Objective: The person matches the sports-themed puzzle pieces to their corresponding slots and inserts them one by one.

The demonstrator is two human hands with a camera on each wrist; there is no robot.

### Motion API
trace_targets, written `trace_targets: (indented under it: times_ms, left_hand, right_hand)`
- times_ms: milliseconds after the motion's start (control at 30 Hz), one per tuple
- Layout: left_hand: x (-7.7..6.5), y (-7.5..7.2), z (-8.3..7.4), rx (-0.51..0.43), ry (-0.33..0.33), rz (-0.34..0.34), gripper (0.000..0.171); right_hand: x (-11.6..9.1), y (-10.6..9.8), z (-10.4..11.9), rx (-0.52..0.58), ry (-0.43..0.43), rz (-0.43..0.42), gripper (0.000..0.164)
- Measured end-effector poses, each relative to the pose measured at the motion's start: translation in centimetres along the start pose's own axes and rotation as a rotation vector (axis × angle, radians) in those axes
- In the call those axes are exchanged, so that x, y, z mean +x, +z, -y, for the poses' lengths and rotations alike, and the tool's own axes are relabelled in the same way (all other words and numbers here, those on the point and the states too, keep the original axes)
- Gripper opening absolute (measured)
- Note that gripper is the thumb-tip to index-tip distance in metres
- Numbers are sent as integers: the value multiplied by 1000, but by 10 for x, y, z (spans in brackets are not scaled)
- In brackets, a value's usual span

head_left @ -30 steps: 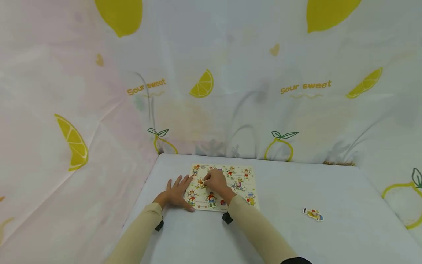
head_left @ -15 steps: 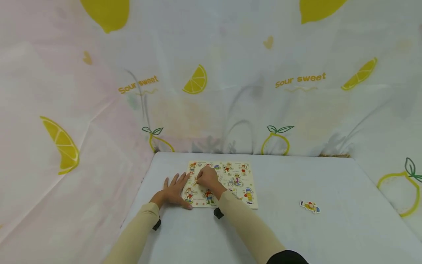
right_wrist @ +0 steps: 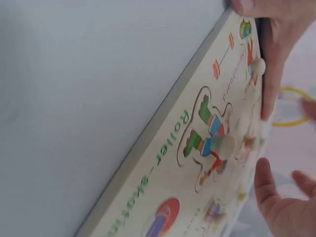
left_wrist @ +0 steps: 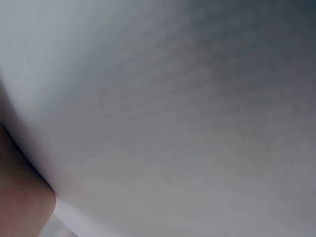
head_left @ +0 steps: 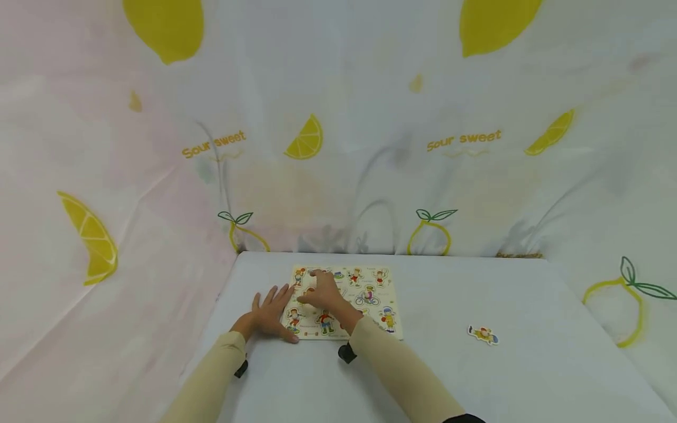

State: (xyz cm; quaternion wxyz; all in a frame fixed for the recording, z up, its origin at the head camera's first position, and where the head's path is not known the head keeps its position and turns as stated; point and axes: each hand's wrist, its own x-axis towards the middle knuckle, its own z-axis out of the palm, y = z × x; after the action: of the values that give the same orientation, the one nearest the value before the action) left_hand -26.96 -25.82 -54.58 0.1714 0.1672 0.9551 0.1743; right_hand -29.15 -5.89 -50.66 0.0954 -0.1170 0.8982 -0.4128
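Note:
A cream wooden peg puzzle board (head_left: 386, 295) with pictures of children at sports lies on the table. My left hand (head_left: 268, 317) rests with spread fingers on its left edge. Above the board's left half is my right hand (head_left: 326, 295), thumb and index finger apart, nothing held between them. The right wrist view shows these right-hand fingers (right_wrist: 266, 185) off the board, near knobbed pieces. A roller-skating piece (right_wrist: 210, 126) with a pale knob sits by its printed label. In the left wrist view, only a bit of skin and white surface appear.
A loose puzzle piece (head_left: 483, 335) with a child figure lies on the white table (head_left: 439, 376), right of the board. Behind the table hangs a lemon-printed cloth (head_left: 349, 176). Dark wrist cameras sit under both forearms.
My right thumb and fingers have parted from a pinch on a piece at the board's left, and the hand has lifted slightly. My left hand stays on the board's edge.

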Motion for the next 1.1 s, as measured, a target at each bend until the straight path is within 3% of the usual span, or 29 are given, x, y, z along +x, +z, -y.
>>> trace_targets:
  times_ms: [100,233,433,700,933,1100]
  left_hand:
    - [3,-1,-7,-11,28,-3,140]
    - [-8,-7,-5,-40,32,-28,137]
    - [-4,-1,-5,-19,10,-12,141]
    - [1,12,2,-1,7,-45,143]
    - [-7,10,-4,-37,2,-2,143]
    - [-6,7,-4,-47,2,-20,143]
  right_hand:
    - [-11,-8,1,-69,-108,-9,87]
    - [-22,-9,14,-238,-228,7,98]
    - [-39,-20,8,-454,-295,-27,96]
    - [-48,-34,-11,-717,-375,-81,95]
    - [-62,-46,-31,-758,-380,-77,93]
    - [-68,-61,-40,-729,-383,-105,92]
